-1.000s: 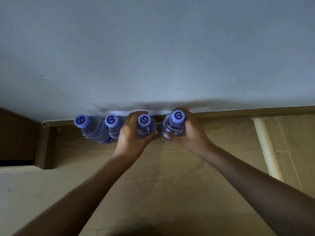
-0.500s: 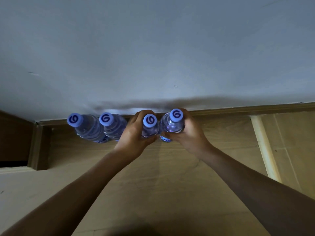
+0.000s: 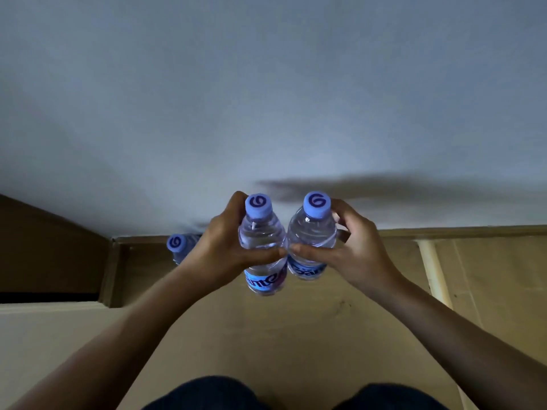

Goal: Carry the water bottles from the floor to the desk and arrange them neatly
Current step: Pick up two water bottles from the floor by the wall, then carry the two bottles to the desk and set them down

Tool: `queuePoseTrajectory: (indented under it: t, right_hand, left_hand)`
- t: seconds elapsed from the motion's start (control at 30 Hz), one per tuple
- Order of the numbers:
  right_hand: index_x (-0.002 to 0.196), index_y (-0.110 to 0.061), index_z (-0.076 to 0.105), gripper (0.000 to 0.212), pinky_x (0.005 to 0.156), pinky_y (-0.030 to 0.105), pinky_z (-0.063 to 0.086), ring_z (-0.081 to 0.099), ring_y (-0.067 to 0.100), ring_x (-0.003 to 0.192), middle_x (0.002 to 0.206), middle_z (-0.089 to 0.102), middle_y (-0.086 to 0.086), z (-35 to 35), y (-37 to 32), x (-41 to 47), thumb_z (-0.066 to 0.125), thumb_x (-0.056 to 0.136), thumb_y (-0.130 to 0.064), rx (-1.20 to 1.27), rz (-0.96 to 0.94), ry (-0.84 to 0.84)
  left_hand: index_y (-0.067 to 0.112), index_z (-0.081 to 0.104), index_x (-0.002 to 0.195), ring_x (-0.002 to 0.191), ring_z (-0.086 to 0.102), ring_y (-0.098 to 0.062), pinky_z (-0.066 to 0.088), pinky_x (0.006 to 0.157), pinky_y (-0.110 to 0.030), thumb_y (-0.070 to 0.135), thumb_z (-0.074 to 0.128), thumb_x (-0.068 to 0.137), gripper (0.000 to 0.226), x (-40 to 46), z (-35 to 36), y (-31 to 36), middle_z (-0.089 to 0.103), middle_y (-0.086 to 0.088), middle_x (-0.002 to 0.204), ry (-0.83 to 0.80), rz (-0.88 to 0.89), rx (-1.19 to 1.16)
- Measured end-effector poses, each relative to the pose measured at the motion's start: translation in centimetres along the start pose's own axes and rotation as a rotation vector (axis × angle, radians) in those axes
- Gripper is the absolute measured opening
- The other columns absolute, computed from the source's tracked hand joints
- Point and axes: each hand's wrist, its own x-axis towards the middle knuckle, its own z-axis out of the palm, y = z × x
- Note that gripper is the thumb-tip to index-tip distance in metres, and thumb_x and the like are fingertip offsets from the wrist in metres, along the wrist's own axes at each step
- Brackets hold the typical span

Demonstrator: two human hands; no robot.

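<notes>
Two clear water bottles with blue caps are lifted off the floor, side by side. My left hand grips the left bottle around its body. My right hand grips the right bottle the same way. Both bottles show blue labels below my fingers. Another bottle stands on the floor by the wall, largely hidden behind my left hand. The desk is not in view.
A pale wall rises straight ahead above a wooden skirting board. The tan tiled floor lies below. A dark wooden door frame stands at the left. My knees show at the bottom edge.
Both hands have raised their bottles from the floor row toward me. The view has shifted, and only one of the floor bottles now shows.
</notes>
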Motion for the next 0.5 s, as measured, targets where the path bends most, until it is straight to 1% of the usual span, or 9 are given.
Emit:
queuePoseTrajectory:
  t: [0.07,0.13,0.2,0.23,0.3,0.37,0.4,0.43,0.5]
  right_hand:
    - [0.111,-0.028,0.064,0.055,0.073,0.011,0.05,0.07,-0.001,0.09,0.1,0.073,-0.019,-0.6,-4.1,-0.6,0.09,0.062,-0.027,0.027,-0.015,0.008]
    - [0.113,-0.024,0.065,0.054,0.074,0.011,0.05,0.07,0.001,0.091,0.1,0.074,-0.016,-1.6,-8.9,-1.4,0.089,0.065,-0.025,0.042,-0.015,-0.004]
    - [0.113,-0.025,0.065,0.051,0.076,0.013,0.052,0.071,0.003,0.093,0.102,0.074,-0.015,-2.8,-14.5,-2.3,0.088,0.067,-0.026,0.055,-0.016,-0.032]
    - [0.112,-0.026,0.066,0.05,0.077,0.015,0.053,0.071,0.004,0.094,0.102,0.074,-0.014,-3.4,-17.4,-2.8,0.087,0.067,-0.028,0.053,-0.027,-0.041]
    - [0.112,-0.029,0.066,0.049,0.08,0.02,0.056,0.071,0.007,0.096,0.103,0.074,-0.013,-4.5,-23.5,-3.6,0.086,0.067,-0.032,0.039,-0.045,-0.064]
    - [0.111,-0.032,0.065,0.048,0.079,0.02,0.056,0.071,0.007,0.097,0.103,0.074,-0.015,-5.4,-30.2,-4.4,0.088,0.07,-0.034,0.044,-0.055,-0.086]
    - [0.111,-0.033,0.065,0.047,0.077,0.018,0.056,0.071,0.006,0.096,0.103,0.074,-0.016,-5.9,-33.5,-4.8,0.088,0.07,-0.035,0.048,-0.065,-0.098]
    - [0.111,-0.034,0.065,0.046,0.075,0.016,0.055,0.071,0.005,0.095,0.103,0.074,-0.017,-6.4,-36.8,-5.1,0.086,0.07,-0.036,0.05,-0.076,-0.117]
    - [0.111,-0.033,0.065,0.046,0.073,0.015,0.054,0.071,0.004,0.094,0.103,0.074,-0.016,-7.2,-43.2,-6.0,0.085,0.07,-0.036,0.064,-0.072,-0.169]
  left_hand:
    - [0.024,0.047,0.095,0.073,0.06,-0.001,0.053,0.063,-0.019,0.038,0.085,0.061,0.053,-0.7,-2.1,3.9,0.062,0.014,0.085,0.015,0.018,-0.022]
    - [0.027,0.049,0.094,0.074,0.06,-0.001,0.054,0.066,-0.021,0.031,0.087,0.062,0.05,-1.9,-4.3,8.5,0.063,0.014,0.084,0.041,0.012,-0.045]
    - [0.033,0.05,0.096,0.078,0.063,0.0,0.052,0.069,-0.016,0.026,0.09,0.065,0.051,-3.3,-6.7,13.6,0.064,0.017,0.087,0.058,0.025,-0.042]
    - [0.034,0.051,0.098,0.081,0.065,-0.001,0.052,0.07,-0.015,0.026,0.089,0.066,0.05,-4.1,-8.0,16.2,0.065,0.018,0.089,0.069,0.032,-0.037]
    - [0.033,0.053,0.103,0.086,0.067,-0.005,0.054,0.073,-0.017,0.029,0.088,0.066,0.051,-5.8,-10.7,21.6,0.066,0.018,0.092,0.092,0.026,-0.039]
    - [0.031,0.055,0.105,0.088,0.068,-0.007,0.056,0.075,-0.02,0.036,0.088,0.064,0.053,-7.7,-13.6,27.6,0.068,0.017,0.093,0.128,0.025,-0.06]
    - [0.03,0.055,0.106,0.087,0.068,-0.007,0.056,0.074,-0.02,0.039,0.088,0.064,0.054,-8.7,-15.1,30.4,0.068,0.015,0.094,0.146,0.028,-0.064]
    - [0.028,0.055,0.107,0.084,0.068,-0.007,0.056,0.069,-0.019,0.038,0.087,0.064,0.054,-9.6,-16.5,33.2,0.068,0.014,0.093,0.162,0.025,-0.062]
    - [0.028,0.056,0.106,0.071,0.066,-0.003,0.051,0.051,-0.016,0.029,0.088,0.068,0.05,-11.9,-19.4,38.6,0.068,0.013,0.089,0.189,-0.013,-0.078]
